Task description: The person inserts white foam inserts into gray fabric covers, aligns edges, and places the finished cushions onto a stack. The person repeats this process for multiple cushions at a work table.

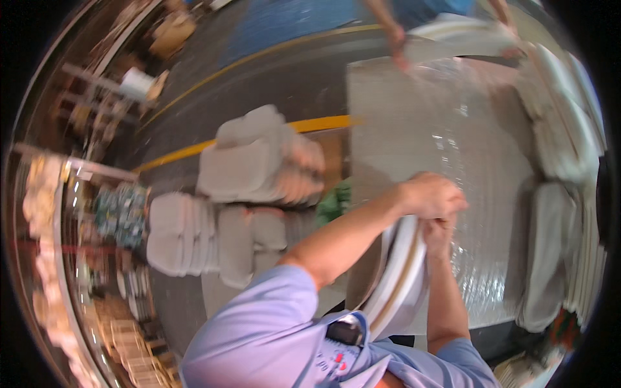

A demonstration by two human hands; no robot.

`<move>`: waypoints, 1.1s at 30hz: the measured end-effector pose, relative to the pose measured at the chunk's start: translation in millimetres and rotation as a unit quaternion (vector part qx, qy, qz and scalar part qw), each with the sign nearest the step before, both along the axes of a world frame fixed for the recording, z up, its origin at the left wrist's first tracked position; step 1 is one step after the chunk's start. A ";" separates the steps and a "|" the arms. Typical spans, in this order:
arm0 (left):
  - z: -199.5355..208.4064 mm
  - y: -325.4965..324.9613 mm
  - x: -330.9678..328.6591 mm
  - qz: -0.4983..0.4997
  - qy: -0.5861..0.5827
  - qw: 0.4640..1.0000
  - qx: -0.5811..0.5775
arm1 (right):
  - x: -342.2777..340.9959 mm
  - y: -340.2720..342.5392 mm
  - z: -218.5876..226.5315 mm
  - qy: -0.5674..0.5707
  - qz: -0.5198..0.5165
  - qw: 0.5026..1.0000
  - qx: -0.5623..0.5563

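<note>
A curved white cushion (396,275) with a tan stripe along its edge stands against the front of my body. My left hand (429,195) is closed at its far tip, with the forearm crossing over from the left. Just below, my right hand (439,234) is closed at the same tip, touching or almost touching the left. My fingers are partly blurred, and the exact spot they pinch is hidden. Beneath both hands lies a table (414,123) covered in shiny clear plastic.
Across the table a co-worker's hands (400,52) hold a similar curved white piece (456,35). Grey-white cushions (546,252) line the table's right side. Stacks of grey cushions (239,165) stand on the left, near a yellow floor line (323,123). Shelving (97,171) runs along the far left.
</note>
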State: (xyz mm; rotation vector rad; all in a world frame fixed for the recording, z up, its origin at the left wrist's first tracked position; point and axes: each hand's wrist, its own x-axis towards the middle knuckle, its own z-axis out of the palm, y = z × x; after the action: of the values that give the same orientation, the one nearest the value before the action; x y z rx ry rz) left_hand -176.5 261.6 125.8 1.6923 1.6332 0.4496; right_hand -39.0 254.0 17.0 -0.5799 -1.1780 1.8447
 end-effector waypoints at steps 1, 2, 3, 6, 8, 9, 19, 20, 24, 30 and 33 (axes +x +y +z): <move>-2.6 -4.9 -1.3 0.011 -0.024 1.000 -0.001 | -0.5 -3.4 -1.4 -0.006 0.006 0.999 0.046; -2.6 -9.1 -2.6 0.012 -0.043 0.999 0.013 | -0.9 -3.7 -3.6 -0.014 0.014 0.996 0.090; -1.7 -11.2 -2.8 0.015 -0.060 0.998 0.025 | -1.5 -1.8 -3.1 -0.023 0.004 0.989 0.145; 7.4 -5.6 -2.8 0.096 -0.250 0.960 -0.078 | -0.2 8.4 15.2 -0.074 0.008 0.979 0.188; -4.3 -11.8 -4.1 0.235 -0.461 0.856 0.020 | -3.0 13.1 29.8 -0.096 -0.012 0.971 0.218; -16.3 -15.9 -5.1 0.301 -0.554 0.773 0.067 | -2.0 15.0 33.2 -0.099 -0.012 0.969 0.224; -93.7 -49.1 0.1 0.280 -0.556 0.782 0.043 | 8.4 10.1 35.6 -0.085 0.005 0.974 0.210; -95.2 -53.6 1.9 0.293 -0.579 0.760 0.040 | 10.5 9.2 36.3 -0.072 0.015 0.975 0.210; -77.2 -51.0 8.7 0.305 -0.605 0.735 0.014 | 21.8 18.8 32.6 0.044 0.049 0.996 0.059; -69.6 -37.3 10.7 0.278 -0.545 0.791 0.016 | 1.2 108.2 49.0 -0.049 0.029 0.998 -0.015; -82.6 -26.6 17.4 0.282 -0.559 0.779 0.038 | -38.9 118.5 62.6 -0.112 0.055 0.992 -0.023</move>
State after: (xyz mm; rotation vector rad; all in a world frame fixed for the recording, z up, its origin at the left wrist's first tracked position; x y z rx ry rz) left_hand -159.1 235.0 43.3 0.5869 1.1031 1.4840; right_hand -78.0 372.5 79.6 -0.7774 -1.3392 1.9435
